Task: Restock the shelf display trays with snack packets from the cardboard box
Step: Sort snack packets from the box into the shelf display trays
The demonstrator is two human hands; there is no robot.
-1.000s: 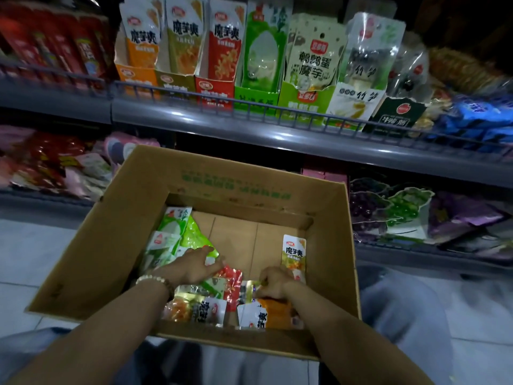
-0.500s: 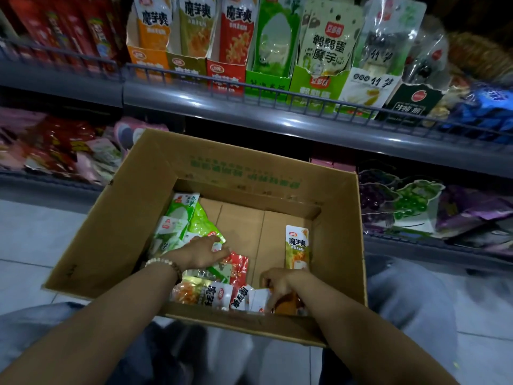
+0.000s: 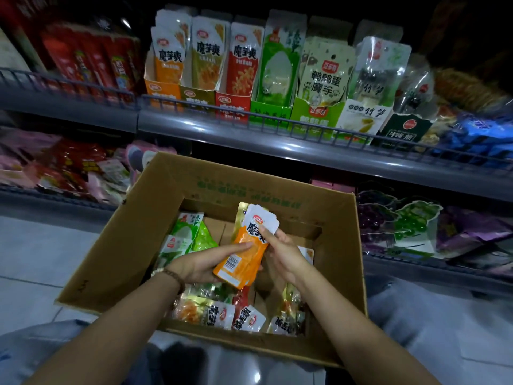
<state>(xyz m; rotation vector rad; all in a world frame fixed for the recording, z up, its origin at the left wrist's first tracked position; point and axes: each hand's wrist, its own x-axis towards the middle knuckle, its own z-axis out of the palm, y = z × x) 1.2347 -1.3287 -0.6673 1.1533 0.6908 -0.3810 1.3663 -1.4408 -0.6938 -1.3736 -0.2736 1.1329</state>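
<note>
Dim light is cast from above. Glare is seen on the shelf edge and snack packets; corners are darkened, edges bent and blurred.

Orange snack packets tilted above cardboard box

In the upper middle of the frame, 魔芋爽 stands in bold black characters on the orange foil snack packets, the olive-green foil packet and the red foil packet. To their right, the pale green packet reads 鹌鹑蛋魔芋. 竹笋 shows on the clear plastic packet and on the white cardboard tray below it. At centre frame, the held stack of orange packets shows 魔芋 and a barcode. Green print on the brown cardboard box is too blurred to read.
</note>
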